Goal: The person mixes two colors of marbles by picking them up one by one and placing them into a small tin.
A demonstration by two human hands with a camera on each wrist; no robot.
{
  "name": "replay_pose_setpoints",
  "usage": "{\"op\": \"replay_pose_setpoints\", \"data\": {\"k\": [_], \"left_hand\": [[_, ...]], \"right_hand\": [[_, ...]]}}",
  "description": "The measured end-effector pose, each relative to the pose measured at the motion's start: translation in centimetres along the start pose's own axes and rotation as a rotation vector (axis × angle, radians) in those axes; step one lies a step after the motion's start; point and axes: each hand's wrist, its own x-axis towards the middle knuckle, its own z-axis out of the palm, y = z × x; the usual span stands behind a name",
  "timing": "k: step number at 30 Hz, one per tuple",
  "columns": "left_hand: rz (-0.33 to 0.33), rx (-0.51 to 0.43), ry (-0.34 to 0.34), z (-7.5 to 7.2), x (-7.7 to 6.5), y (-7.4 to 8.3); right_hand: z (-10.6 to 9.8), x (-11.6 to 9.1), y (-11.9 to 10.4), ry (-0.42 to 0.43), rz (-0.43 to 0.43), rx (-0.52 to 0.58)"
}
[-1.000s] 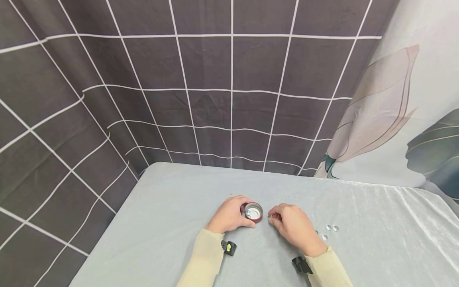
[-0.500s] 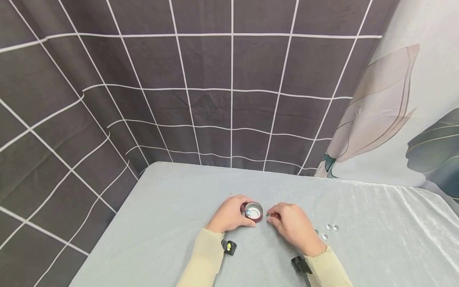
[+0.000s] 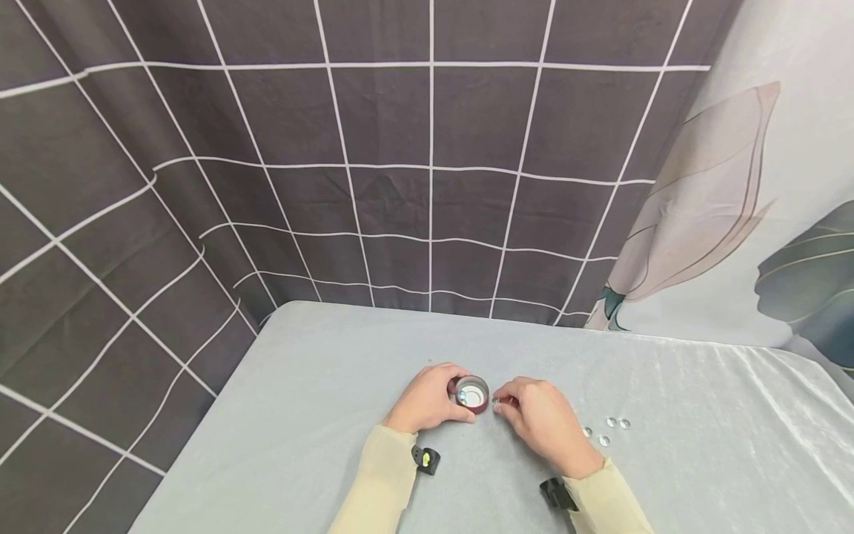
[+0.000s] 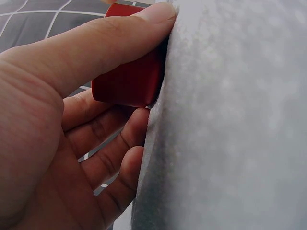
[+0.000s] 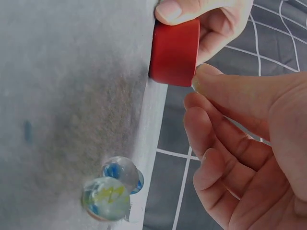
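Note:
A small round red container [image 3: 482,409] with a pale metallic inside stands on the table, its opening facing up. My left hand [image 3: 427,400] grips it from the left, thumb in front and fingers around the back; the left wrist view shows the thumb along its red wall [image 4: 129,81]. A bluish glass marble [image 3: 463,397] lies inside it. My right hand [image 3: 543,419] pinches a clear glass marble [image 3: 496,401] between thumb and forefinger, right beside the container's rim. In the right wrist view that marble [image 5: 194,83] is mostly hidden by the fingertips.
Several loose glass marbles [image 3: 611,422] lie on the grey cloth-covered table [image 3: 320,415], to the right of my right hand. Close up, one marble [image 5: 106,198] has yellow-green and blue swirls. A dark curtain with a white grid [image 3: 387,200] hangs behind the table.
My right hand has moved slightly left with the pinched marble, closer to the container. A loose marble near the right wrist shows more fully. My left hand and the container have stayed in place.

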Motion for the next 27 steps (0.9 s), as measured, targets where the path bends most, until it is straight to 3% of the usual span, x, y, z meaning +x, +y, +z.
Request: {"op": "replay_pose_setpoints", "data": {"k": [27], "left_hand": [[-0.008, -0.013, -0.010, 0.00, -0.05, 0.00]], "right_hand": [[0.92, 0.07, -0.57, 0.051, -0.028, 0.009]]}}
